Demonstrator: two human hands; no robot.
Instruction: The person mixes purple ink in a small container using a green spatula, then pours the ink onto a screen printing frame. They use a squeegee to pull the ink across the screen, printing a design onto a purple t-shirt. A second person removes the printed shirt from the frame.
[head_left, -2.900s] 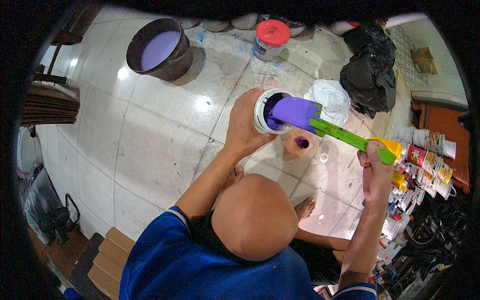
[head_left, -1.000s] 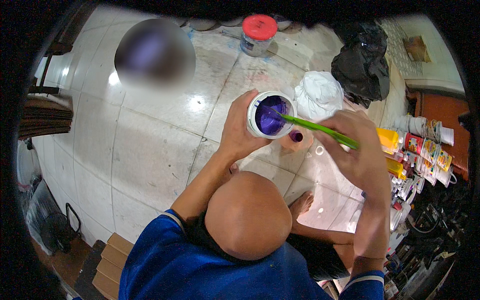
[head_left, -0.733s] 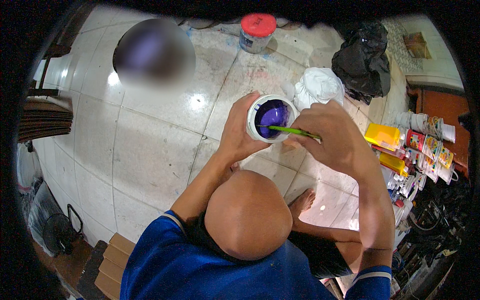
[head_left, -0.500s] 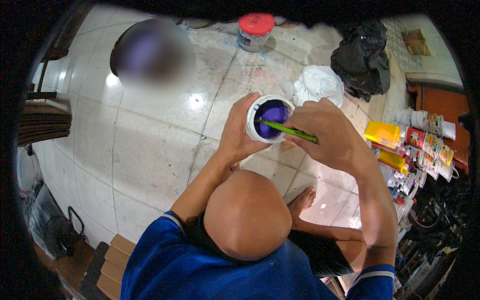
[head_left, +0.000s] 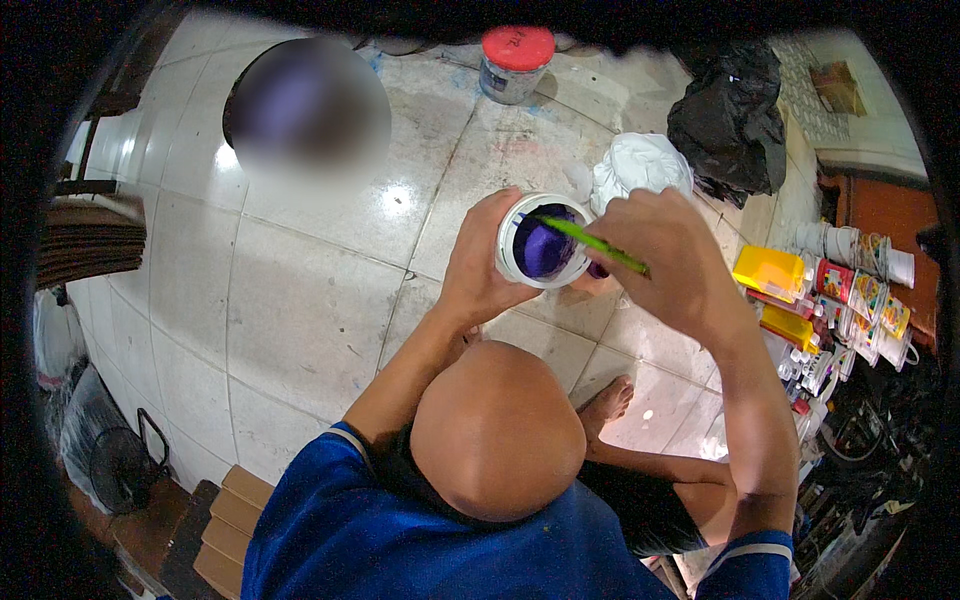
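Note:
My left hand is wrapped around the left side of a round white tub, which is tilted so that its mouth faces up. Purple paint-like stuff coats the inside, and dark smears run along the inner wall. In my right hand is a thin bright green stick-like tool; its far end reaches into the tub near the far rim. My right fingers are closed on the tool, partly hidden by the back of the hand. What the tool's tip looks like cannot be made out.
Beyond the tub stand a red-lidded bucket, a white bag and a black plastic bag. Several tubs and yellow containers crowd the right side. A stack of brown sheets lies at the left, boxes lower left.
The green tool's tip has moved from the middle left of the tub toward its far rim. My right hand has shifted slightly away and right; my left hand still holds the tub.

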